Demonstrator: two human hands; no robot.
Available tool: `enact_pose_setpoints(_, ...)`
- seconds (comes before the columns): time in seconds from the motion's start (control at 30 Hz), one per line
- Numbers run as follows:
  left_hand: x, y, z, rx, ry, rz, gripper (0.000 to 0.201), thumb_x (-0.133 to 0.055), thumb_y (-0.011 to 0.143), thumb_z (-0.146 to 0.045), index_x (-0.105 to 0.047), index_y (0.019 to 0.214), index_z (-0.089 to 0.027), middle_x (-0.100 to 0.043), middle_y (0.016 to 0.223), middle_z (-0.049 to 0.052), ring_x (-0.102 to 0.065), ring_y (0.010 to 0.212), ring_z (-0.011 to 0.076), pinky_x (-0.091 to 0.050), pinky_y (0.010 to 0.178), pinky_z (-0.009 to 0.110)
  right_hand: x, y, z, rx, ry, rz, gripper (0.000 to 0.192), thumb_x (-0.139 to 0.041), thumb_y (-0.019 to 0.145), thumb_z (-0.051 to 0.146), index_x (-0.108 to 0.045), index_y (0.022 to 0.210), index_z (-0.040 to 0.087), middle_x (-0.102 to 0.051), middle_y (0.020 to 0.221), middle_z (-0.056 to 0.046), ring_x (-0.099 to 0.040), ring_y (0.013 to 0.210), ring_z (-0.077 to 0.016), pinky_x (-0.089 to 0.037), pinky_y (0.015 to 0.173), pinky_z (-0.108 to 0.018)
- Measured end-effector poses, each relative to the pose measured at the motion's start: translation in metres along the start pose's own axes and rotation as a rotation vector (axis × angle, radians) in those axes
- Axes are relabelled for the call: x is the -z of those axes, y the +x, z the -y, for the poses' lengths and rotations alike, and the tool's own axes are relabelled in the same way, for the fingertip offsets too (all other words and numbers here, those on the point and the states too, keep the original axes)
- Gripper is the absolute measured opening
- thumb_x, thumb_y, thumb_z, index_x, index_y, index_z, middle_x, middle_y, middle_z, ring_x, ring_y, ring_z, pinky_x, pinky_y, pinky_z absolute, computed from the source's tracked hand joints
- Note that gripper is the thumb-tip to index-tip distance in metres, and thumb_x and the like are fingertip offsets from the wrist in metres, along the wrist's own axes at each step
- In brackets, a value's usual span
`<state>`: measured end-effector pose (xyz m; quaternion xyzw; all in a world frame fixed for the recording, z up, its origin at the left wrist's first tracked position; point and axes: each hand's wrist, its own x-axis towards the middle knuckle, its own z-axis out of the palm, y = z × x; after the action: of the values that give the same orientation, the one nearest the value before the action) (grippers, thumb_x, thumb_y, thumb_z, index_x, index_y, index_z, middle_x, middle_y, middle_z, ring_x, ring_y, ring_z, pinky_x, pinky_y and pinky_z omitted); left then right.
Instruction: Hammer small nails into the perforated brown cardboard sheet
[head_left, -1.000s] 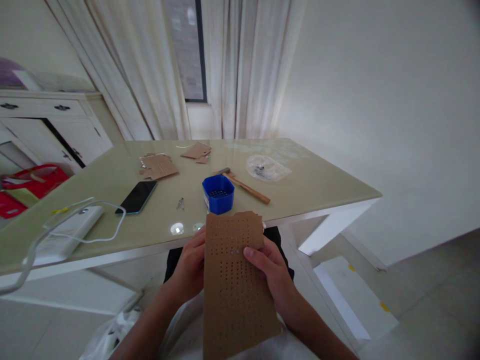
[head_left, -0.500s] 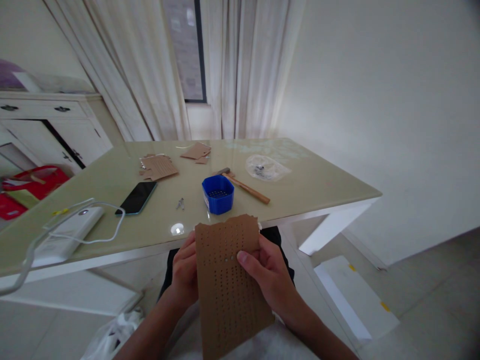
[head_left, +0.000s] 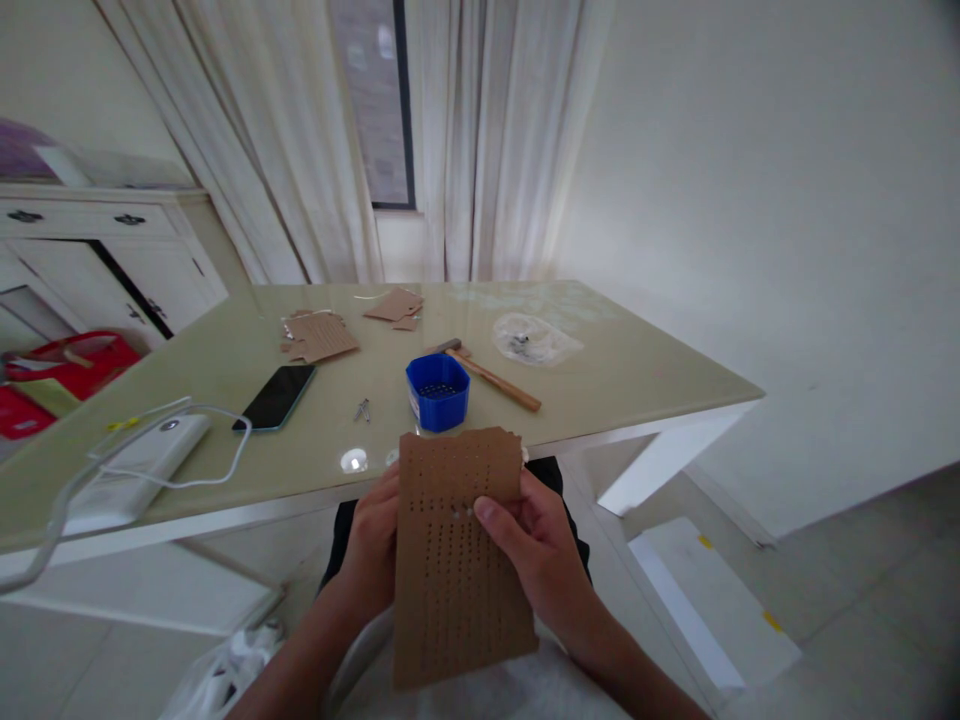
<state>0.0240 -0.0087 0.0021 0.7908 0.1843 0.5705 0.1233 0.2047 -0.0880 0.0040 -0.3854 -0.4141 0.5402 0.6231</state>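
A brown piece of cardboard (head_left: 461,600) with rows of small punched holes is held up over my lap. My left hand (head_left: 373,545) grips its left edge, the fingertips hidden behind it. On the other side my right hand (head_left: 536,535) pinches the right edge, thumb on the front face and fingers behind. Small shiny bits (head_left: 459,513), too small to name, show in the holes beside that thumb. Just beyond the cardboard, a blue plastic box (head_left: 438,408) holds small dark contents. Behind it lies a hammer (head_left: 495,380) with a wooden handle.
Several screws or nails (head_left: 363,410) lie left of the box. A phone (head_left: 276,398) and a white power bank (head_left: 142,470) with a cable are on the table (head_left: 615,385). Torn cardboard (head_left: 321,337) and a clear plastic bag (head_left: 534,340) sit farther back.
The cardboard's lower end has risen and swung slightly, so its bottom edge now shows. Small shiny bits appear more clearly beside my right thumb. Both hands keep their grip.
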Motion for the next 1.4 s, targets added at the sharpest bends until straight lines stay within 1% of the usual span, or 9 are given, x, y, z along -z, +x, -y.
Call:
enact_pose_setpoints(0.1,0.006,-0.001,0.01,0.152,0.024,0.026,0.013,-0.066,0.106,-0.018,-0.078,0.104,-0.022,-0.081,0.106,0.006,-0.075,0.087,0.0184,-0.064,0.076,0.029,0.002,0.001,-0.001,0.062,-0.046,-0.07,0.038,-0.088,0.096,0.054,-0.078,0.115,0.023,-0.083,0.095,-0.003,-0.078,0.085,-0.0198,-0.061,0.076,-0.029)
enact_pose_setpoints(0.17,0.015,-0.003,0.014,0.196,0.071,-0.111,0.021,-0.066,0.107,-0.017,-0.077,0.123,-0.024,-0.079,0.115,0.006,-0.075,0.096,0.0188,-0.064,0.084,0.031,0.003,0.001,-0.002,0.072,-0.083,-0.102,0.04,-0.086,0.096,0.056,-0.077,0.117,0.023,-0.083,0.097,-0.004,-0.079,0.086,-0.0217,-0.063,0.076,-0.031)
enact_pose_setpoints(0.23,0.023,-0.005,0.014,0.107,0.129,-0.193,0.025,-0.071,0.106,-0.019,-0.077,0.129,-0.026,-0.078,0.115,0.005,-0.072,0.101,0.0205,-0.061,0.089,0.034,0.003,0.0,-0.003,0.072,-0.12,-0.113,0.042,-0.085,0.097,0.057,-0.076,0.121,0.023,-0.084,0.099,-0.006,-0.08,0.088,-0.0237,-0.064,0.076,-0.033)
enact_pose_setpoints(0.33,0.029,-0.004,0.007,-0.112,0.191,-0.013,0.025,-0.083,0.101,-0.03,-0.081,0.126,-0.028,-0.081,0.111,0.005,-0.071,0.102,0.0229,-0.058,0.093,0.038,0.003,-0.001,-0.005,0.091,-0.176,-0.108,0.043,-0.082,0.099,0.056,-0.075,0.124,0.023,-0.084,0.105,-0.008,-0.08,0.092,-0.0251,-0.064,0.078,-0.034)
enact_pose_setpoints(0.4,0.026,-0.005,0.003,-0.168,0.21,0.075,0.023,-0.084,0.101,-0.033,-0.083,0.124,-0.029,-0.082,0.109,0.004,-0.071,0.1,0.0225,-0.055,0.094,0.039,0.002,-0.002,-0.006,0.118,-0.224,-0.113,0.041,-0.081,0.101,0.055,-0.075,0.125,0.022,-0.083,0.107,-0.008,-0.079,0.093,-0.0248,-0.063,0.079,-0.034)
enact_pose_setpoints(0.67,0.01,-0.009,0.0,-0.152,0.196,0.044,0.013,-0.077,0.106,-0.02,-0.085,0.112,-0.028,-0.081,0.098,0.002,-0.066,0.093,0.0209,-0.048,0.091,0.04,-0.002,-0.004,-0.003,0.116,-0.227,-0.041,0.039,-0.079,0.103,0.052,-0.075,0.129,0.024,-0.082,0.111,-0.008,-0.078,0.093,-0.024,-0.064,0.084,-0.035)
enact_pose_setpoints(1.07,0.007,-0.013,-0.011,-0.242,0.263,-0.023,0.016,-0.075,0.104,-0.009,-0.082,0.11,-0.022,-0.082,0.093,0.001,-0.07,0.084,0.0181,-0.051,0.087,0.039,-0.001,0.004,-0.011,0.026,-0.216,-0.057,0.043,-0.08,0.1,0.056,-0.072,0.122,0.02,-0.08,0.09,-0.005,-0.075,0.076,-0.0218,-0.057,0.065,-0.03)
enact_pose_setpoints(1.27,0.007,-0.004,-0.006,-0.112,0.151,-0.013,0.009,-0.08,0.104,-0.023,-0.083,0.112,-0.023,-0.08,0.096,0.002,-0.069,0.088,0.019,-0.052,0.086,0.037,0.0,0.003,-0.011,0.076,-0.238,-0.08,0.041,-0.08,0.102,0.052,-0.073,0.128,0.021,-0.082,0.108,-0.008,-0.08,0.095,-0.026,-0.064,0.082,-0.036)
enact_pose_setpoints(1.4,0.008,-0.004,0.0,-0.139,0.174,0.025,0.014,-0.071,0.109,-0.023,-0.085,0.111,-0.026,-0.081,0.099,0.003,-0.065,0.094,0.021,-0.051,0.09,0.038,-0.002,0.001,-0.01,0.097,-0.24,-0.06,0.04,-0.078,0.103,0.051,-0.073,0.13,0.022,-0.082,0.109,-0.009,-0.08,0.094,-0.0262,-0.064,0.084,-0.037)
